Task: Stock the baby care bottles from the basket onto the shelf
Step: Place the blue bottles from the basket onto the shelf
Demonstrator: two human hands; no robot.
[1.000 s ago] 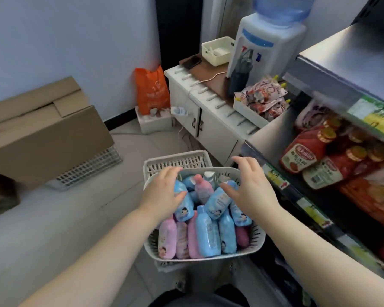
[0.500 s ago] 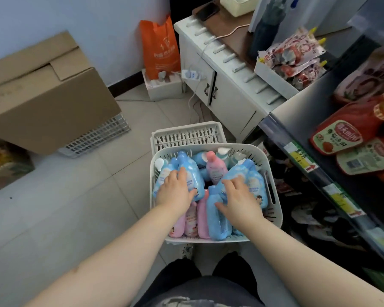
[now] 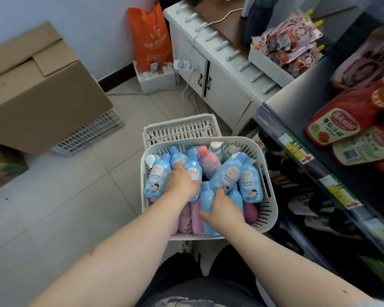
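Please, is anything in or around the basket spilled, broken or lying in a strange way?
Nothing looks spilled or broken. The bottles lie jumbled in the basket, and one blue bottle leans diagonally across others at the right. The left hand and right hand each grip a bottle in the pile.

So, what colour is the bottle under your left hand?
The baby care bottle under the left hand is light blue, white-labelled; best in the head view.
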